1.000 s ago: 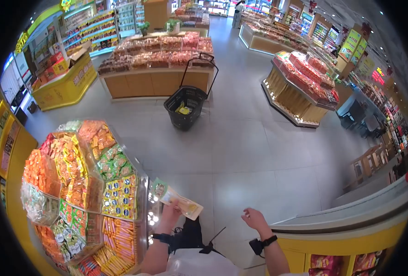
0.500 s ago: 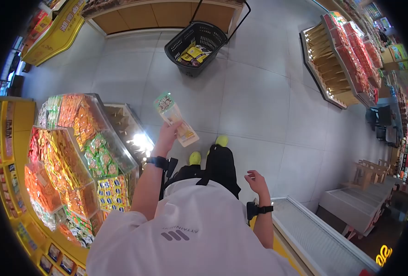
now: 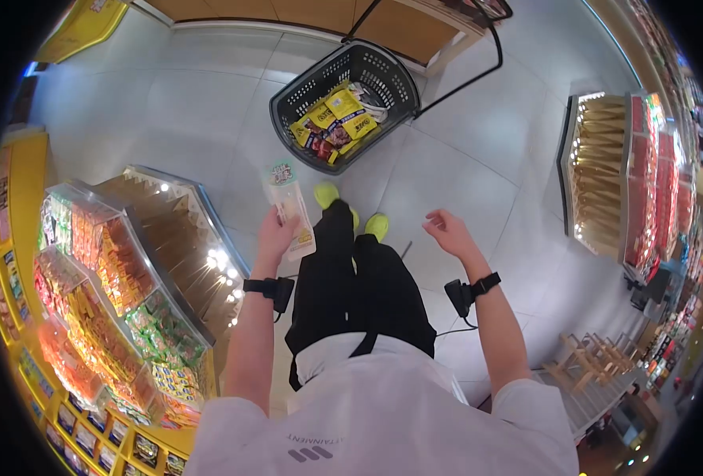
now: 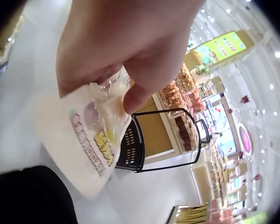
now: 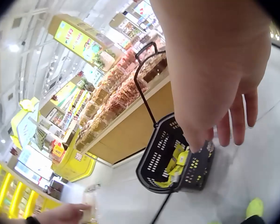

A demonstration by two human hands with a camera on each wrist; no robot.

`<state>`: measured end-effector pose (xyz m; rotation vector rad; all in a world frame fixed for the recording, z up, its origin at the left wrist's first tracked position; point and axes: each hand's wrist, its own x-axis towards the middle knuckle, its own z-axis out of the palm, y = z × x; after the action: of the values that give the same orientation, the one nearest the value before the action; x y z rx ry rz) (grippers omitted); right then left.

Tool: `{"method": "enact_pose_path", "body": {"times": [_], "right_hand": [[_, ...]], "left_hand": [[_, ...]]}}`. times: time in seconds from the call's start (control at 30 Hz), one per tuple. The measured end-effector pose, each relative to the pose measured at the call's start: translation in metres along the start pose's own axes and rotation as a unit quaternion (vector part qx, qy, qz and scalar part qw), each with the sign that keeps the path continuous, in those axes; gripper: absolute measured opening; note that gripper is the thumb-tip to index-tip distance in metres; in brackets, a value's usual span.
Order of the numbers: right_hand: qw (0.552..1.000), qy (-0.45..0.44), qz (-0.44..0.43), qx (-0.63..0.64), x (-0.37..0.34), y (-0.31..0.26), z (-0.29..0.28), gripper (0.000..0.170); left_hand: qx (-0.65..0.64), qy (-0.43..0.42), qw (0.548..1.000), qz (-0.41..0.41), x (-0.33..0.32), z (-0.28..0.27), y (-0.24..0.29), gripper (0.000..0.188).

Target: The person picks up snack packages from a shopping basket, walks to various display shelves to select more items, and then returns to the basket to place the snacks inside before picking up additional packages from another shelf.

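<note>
A flat clear-and-white food package with a green top is gripped by the left hand. In the left wrist view the thumb of the left hand pinches the package against curled fingers. The right hand hangs over the floor, holding nothing; its fingers look relaxed in the right wrist view. Ahead of the feet stands a black shopping basket with yellow snack packets inside and its handle leaning to the right.
Bins of wrapped snacks fill a stand on the left, close to the left arm. Another lit display stand is at the right. A wooden counter runs behind the basket. Wooden stools stand at the lower right.
The head view has tilted downward and the basket appears nearer and larger, with its packets plainer. The left hand still holds the package; the right hand remains without anything in it.
</note>
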<state>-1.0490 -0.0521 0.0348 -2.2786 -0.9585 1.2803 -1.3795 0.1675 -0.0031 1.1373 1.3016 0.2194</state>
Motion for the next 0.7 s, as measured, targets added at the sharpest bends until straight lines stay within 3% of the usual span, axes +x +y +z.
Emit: {"method": "enact_pose_path", "body": {"times": [0.03,0.07,0.13,0.17,0.23,0.33,0.4,0.5,0.57,0.6,0.67,0.7], "right_hand": [[0.997,-0.019,0.006,0.071,0.045,-0.012,-0.007,0.031],[0.997,-0.025,0.010,0.066,0.091,-0.023,-0.010,0.031],[0.993,-0.092,-0.031,-0.072,0.173,-0.033,-0.004,0.031],[0.984,-0.118,-0.048,-0.121,0.216,-0.036,0.004,0.032],[0.969,-0.136,-0.078,-0.189,0.306,-0.039,0.027,0.033],[0.938,-0.201,-0.097,-0.266,0.428,-0.035,0.065,0.027],[0.903,-0.250,-0.030,-0.349,0.513,-0.009,0.092,0.037],[0.901,-0.244,0.024,-0.359,0.608,0.034,0.120,0.041],[0.904,-0.063,0.068,-0.418,0.662,0.087,0.150,0.044],[0.890,-0.106,0.091,-0.434,0.671,0.086,0.151,0.053],[0.904,-0.173,0.116,-0.372,0.694,0.129,0.168,0.054],[0.893,-0.186,0.101,-0.396,0.686,0.130,0.167,0.052]], "left_hand": [[0.077,0.003,0.997,0.033,0.032,0.006,0.008,0.043],[0.072,0.003,0.997,0.026,0.067,0.013,0.012,0.043],[0.189,0.031,0.981,0.019,0.133,0.031,0.012,0.054],[0.183,0.026,0.983,0.011,0.169,0.042,0.012,0.054],[0.247,0.049,0.966,0.057,0.240,0.065,0.018,0.062],[0.275,0.040,0.960,-0.023,0.340,0.087,0.009,0.066],[0.274,0.020,0.960,-0.058,0.389,0.103,-0.010,0.068],[0.281,0.040,0.957,-0.054,0.454,0.118,-0.038,0.061],[0.306,-0.051,0.944,-0.112,0.490,0.122,-0.055,0.048],[0.304,-0.053,0.943,-0.128,0.501,0.125,-0.076,0.048],[0.000,-0.042,0.974,-0.221,0.518,0.131,-0.113,0.038],[-0.059,-0.045,0.963,-0.260,0.518,0.132,-0.115,0.035]]}}
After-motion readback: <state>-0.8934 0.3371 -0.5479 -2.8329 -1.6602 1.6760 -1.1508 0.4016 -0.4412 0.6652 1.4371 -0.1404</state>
